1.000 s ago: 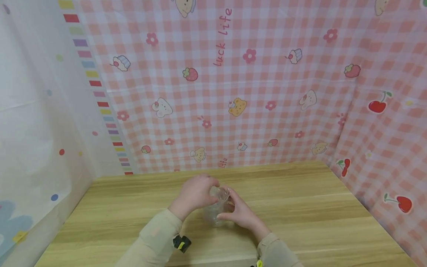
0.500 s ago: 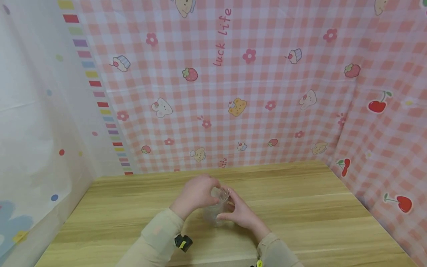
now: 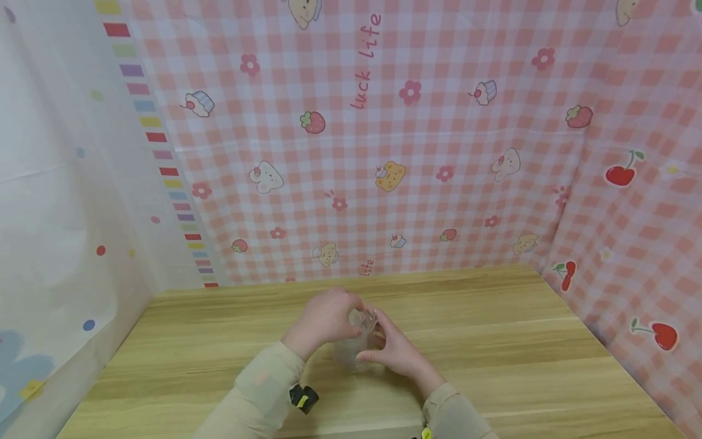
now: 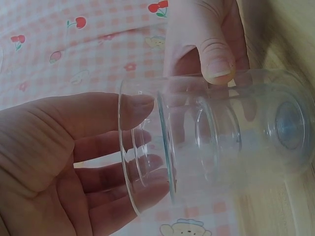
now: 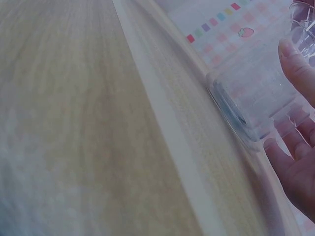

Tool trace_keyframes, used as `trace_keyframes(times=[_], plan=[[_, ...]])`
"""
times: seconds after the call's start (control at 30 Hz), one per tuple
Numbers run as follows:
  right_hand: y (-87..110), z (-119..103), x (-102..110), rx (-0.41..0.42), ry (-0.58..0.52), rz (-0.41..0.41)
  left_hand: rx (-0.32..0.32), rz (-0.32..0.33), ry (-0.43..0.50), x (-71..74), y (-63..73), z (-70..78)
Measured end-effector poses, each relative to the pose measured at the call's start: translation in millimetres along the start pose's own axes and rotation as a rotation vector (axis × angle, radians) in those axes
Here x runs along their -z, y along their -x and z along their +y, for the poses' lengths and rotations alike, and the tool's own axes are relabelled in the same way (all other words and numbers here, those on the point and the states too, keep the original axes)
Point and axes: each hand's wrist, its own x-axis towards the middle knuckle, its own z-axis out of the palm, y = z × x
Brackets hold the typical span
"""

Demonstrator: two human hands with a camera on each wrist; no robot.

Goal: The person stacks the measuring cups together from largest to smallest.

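A clear cup (image 3: pixel 345 355) stands upright on the wooden table, between the two hands. In the left wrist view the cup (image 4: pixel 256 162) shows several rings along its wall, and a clear flared rim (image 4: pixel 129 194) juts out at its mouth. My left hand (image 3: pixel 323 316) comes over the top and grips this flared rim, thumb on one side and fingers on the other. My right hand (image 3: pixel 396 352) holds the cup's side, its thumb toward me. The right wrist view shows the cup's base close over the tabletop, with the right fingers (image 5: pixel 290 169) beside it.
The wooden table (image 3: pixel 493 366) spreads around the cup. A pink checked cloth (image 3: pixel 439 134) hangs behind and at the right, and a white dotted cloth (image 3: pixel 49 183) at the left. Dark wrist gear (image 3: pixel 304 399) sits at the left sleeve.
My left hand and wrist have shifted very slightly to the right. The right hand and the cup look the same.
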Motion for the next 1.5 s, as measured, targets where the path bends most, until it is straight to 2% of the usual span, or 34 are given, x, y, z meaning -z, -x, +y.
trace_keyframes(times=[0.43, 0.8, 1.5], plan=[[0.7, 0.5, 0.6, -0.015, -0.009, -0.003, -0.009, -0.02, 0.007, 0.1, -2.3, 0.7], [0.2, -1.6, 0.2, -0.03, -0.008, 0.002, 0.02, -0.053, 0.0, -3.5, -5.0, -0.2], [0.6, -2.3, -0.6, -0.042, 0.034, 0.02, 0.034, -0.067, -0.001, -2.8, -5.9, 2.7]])
